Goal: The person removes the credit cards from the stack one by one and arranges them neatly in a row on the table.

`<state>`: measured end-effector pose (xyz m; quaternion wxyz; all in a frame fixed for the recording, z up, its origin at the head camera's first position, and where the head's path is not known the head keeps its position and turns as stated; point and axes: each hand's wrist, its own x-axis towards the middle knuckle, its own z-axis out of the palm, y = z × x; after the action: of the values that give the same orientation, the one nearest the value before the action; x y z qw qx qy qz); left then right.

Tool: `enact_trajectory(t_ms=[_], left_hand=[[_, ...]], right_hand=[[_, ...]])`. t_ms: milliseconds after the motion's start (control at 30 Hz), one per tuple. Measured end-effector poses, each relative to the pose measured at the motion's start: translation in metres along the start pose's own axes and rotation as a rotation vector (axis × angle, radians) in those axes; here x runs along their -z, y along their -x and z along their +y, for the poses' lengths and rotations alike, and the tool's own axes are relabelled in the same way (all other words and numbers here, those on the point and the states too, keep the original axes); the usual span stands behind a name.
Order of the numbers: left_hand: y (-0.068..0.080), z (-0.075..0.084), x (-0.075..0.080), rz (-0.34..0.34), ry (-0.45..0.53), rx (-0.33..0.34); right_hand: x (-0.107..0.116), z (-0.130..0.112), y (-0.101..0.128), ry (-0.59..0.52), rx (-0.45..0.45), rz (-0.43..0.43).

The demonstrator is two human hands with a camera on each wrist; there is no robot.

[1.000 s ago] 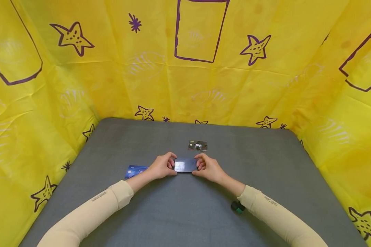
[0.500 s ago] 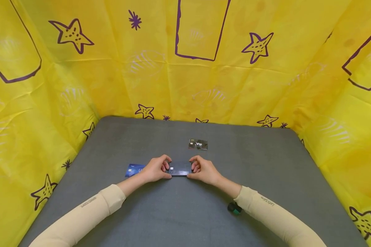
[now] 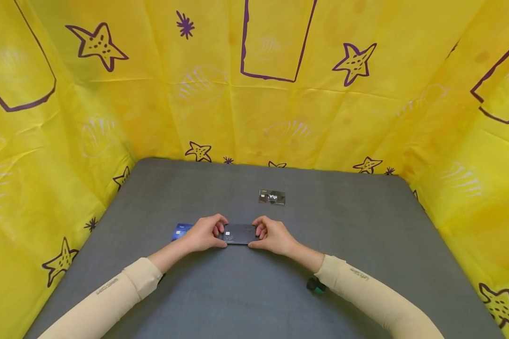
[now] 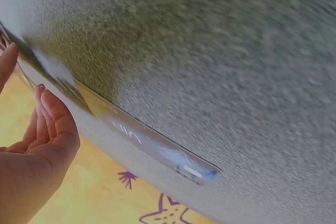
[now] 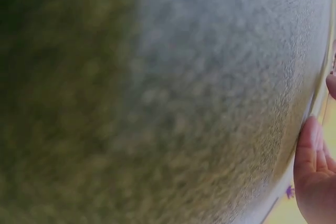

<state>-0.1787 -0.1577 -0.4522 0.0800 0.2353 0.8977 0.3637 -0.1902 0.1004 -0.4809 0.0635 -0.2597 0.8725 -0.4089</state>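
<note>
Though it's faintly printed, the held card (image 3: 240, 234) apparently reads "VIP".

3 cards (image 3: 240, 236), 2 sets fingers (image 4: 59, 113), 2 sleeves (image 3: 374, 293), 1 tbl (image 3: 343, 216)

Dark grey on held card (image 3: 240, 234); blue, perhaps patterned, on half-covered card (image 3: 181, 231); purple-starred yellow on curtain (image 3: 203, 117)

Cream sleeves (image 3: 375, 292) carry dark lettering (image 3: 107, 286), a black and green device (image 3: 316, 285) showing beside the right cuff (image 3: 328, 269).
</note>
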Motion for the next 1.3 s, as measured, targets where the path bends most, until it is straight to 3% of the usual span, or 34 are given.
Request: enact_trajectory(t_ms=[333, 800, 1300], left_hand=[[0.008, -0.007, 0.008, 0.028, -0.116, -0.021], [0.02, -0.016, 0.013, 0.049, -0.161, 0.029], [0.02, -0.023, 0.017, 0.033, -0.183, 0.064]], right_hand=[[-0.007, -0.01, -0.005, 0.031, 0.03, -0.025], [-0.016, -0.017, -0.015, 0.077, 0.083, -0.041], [-0.022, -0.022, -0.021, 0.095, 0.099, -0.052]])
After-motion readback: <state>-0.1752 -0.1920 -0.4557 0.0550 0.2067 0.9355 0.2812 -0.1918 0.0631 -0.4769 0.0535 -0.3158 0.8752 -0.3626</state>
